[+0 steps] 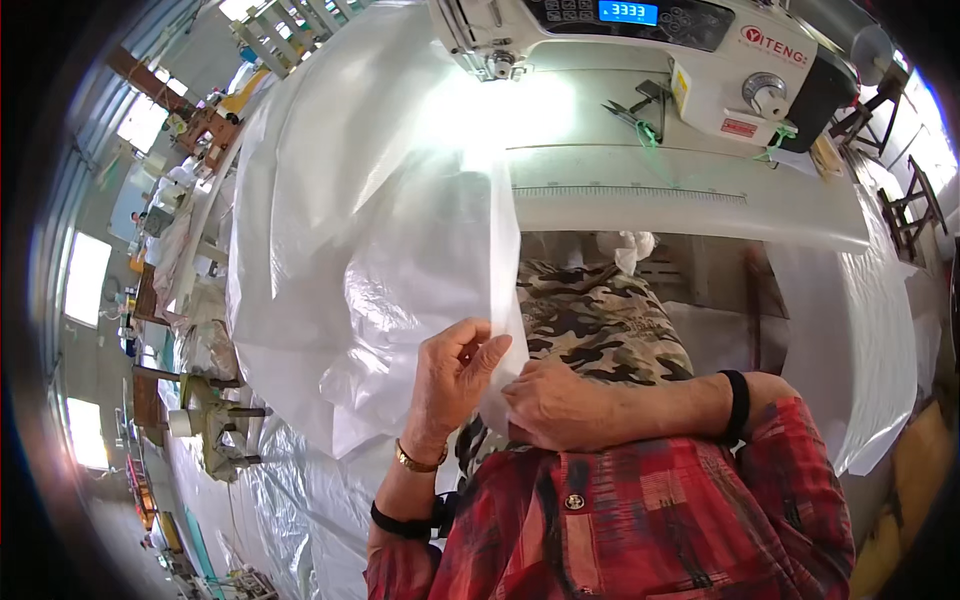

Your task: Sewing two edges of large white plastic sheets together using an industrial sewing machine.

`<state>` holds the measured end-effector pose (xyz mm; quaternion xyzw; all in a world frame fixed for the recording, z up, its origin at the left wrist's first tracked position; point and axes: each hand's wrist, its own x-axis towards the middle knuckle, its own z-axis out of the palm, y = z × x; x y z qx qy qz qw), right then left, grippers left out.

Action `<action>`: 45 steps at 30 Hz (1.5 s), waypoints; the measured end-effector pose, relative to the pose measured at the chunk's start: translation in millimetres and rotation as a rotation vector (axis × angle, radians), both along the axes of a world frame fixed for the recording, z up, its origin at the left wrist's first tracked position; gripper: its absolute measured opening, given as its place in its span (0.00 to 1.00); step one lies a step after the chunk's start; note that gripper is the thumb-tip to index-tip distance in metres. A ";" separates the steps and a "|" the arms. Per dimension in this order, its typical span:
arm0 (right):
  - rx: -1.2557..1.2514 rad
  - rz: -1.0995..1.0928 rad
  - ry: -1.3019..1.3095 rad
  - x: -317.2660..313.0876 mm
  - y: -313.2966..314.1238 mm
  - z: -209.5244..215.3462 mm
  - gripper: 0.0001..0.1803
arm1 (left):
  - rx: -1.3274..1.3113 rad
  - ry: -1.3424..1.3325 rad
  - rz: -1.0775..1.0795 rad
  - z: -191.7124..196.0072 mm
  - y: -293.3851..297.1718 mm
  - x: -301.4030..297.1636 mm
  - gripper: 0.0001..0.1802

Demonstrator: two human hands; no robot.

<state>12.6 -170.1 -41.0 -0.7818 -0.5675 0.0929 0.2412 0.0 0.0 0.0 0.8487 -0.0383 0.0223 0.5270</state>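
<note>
A large sheet of white, glossy plastic film (380, 270) hangs from the sewing machine's bed down over my lap, with a narrow folded strip along its right edge. My left hand (455, 375) pinches that edge between thumb and fingers. Just to the right and slightly lower, my right hand (555, 403) is closed on the same folded edge, its fingertips partly hidden. The far end of the strip runs up under the needle head of the white sewing machine (690, 75), where bright lamplight washes out the detail.
Dark thread snips (632, 122) with green thread lie on the machine bed, behind a printed ruler scale (630, 193). More clear plastic sheeting (860, 330) drapes off the table's right side. At the left stand a cluttered bench and a stool-like object (215, 425).
</note>
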 end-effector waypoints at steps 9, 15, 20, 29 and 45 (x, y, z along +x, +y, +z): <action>0.709 -0.690 0.560 77.2 7.3 -8.4 0.13 | 0.312 -0.190 0.158 42.9 40.9 -1.2 0.04; 0.530 0.127 -0.165 115.0 111.7 -5.0 0.10 | 0.723 -0.361 -0.197 93.6 7.8 17.9 0.06; 0.263 0.157 -0.015 110.1 83.2 -33.0 0.08 | 0.868 -0.222 -0.351 54.3 -2.2 9.7 0.04; -0.148 0.009 -0.168 150.9 -11.1 31.5 0.11 | 0.794 -0.267 -0.163 -17.2 -2.2 -10.6 0.04; 0.021 -0.186 -0.409 249.0 11.4 31.3 0.06 | 0.503 -0.166 0.027 -15.5 -5.9 -22.3 0.23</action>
